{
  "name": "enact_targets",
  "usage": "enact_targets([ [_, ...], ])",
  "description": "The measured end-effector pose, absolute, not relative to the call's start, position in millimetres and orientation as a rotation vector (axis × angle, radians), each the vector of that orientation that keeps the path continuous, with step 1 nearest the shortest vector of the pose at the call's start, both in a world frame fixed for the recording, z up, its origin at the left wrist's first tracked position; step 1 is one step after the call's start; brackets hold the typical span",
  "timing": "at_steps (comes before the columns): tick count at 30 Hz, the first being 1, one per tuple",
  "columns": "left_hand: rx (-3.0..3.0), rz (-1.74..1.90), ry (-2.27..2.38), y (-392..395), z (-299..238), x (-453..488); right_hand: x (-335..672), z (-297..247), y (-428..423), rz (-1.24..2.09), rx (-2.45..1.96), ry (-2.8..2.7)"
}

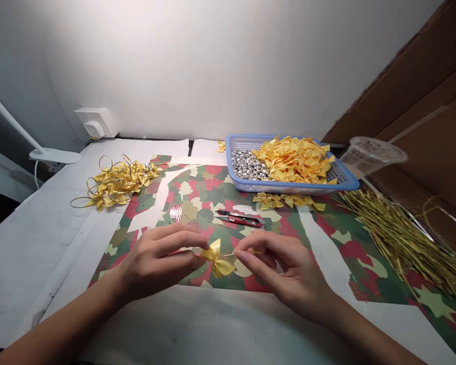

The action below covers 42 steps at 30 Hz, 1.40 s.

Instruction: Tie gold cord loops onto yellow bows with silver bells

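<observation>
Our left grip point(157, 258) pinches a yellow bow point(222, 266) | right grip point(291, 268), a thin strand point(229, 255) | overpulling could crumple the bow

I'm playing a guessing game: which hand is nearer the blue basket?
Right: the right hand is in front of the blue basket; the left hand is farther left.

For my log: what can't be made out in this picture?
All in the head view:
Left hand: the far side of its pinch on the yellow bow is hidden by its fingers.
Thin strand at the right hand: too small to tell needle from wire.
Blue basket: floor mostly hidden under silver beads and piled bows.
Bundle of stems: cut off by the right edge.
Lamp: upper part cut off by the left edge.
</observation>
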<state>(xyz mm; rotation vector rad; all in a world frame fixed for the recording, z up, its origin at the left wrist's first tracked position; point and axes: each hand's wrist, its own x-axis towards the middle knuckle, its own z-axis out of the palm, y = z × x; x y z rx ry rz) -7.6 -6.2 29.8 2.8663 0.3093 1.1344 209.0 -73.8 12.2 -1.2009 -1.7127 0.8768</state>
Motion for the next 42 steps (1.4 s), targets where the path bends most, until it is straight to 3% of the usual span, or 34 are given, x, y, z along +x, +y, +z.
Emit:
enact_targets([
  [11,2.927,0.637,0.118,-8.0,19.8,-6.1,217.7,13.1,-67.9,0.959,-1.148,-1.997],
  [29,2.982,0.621,-0.038,-9.0,15.2,-2.4,217.4,5.0,-69.7,0.828,-1.038,-2.157],
  [37,2.721,0.783,0.444,-15.1,20.5,0.6,212.1,8.5,-70.8,0.818,-1.076,-2.006],
  [42,2.803,0.776,0.489,-15.1,15.6,3.2,204.2,3.9,-73.4,0.783,-1.075,-1.975],
])
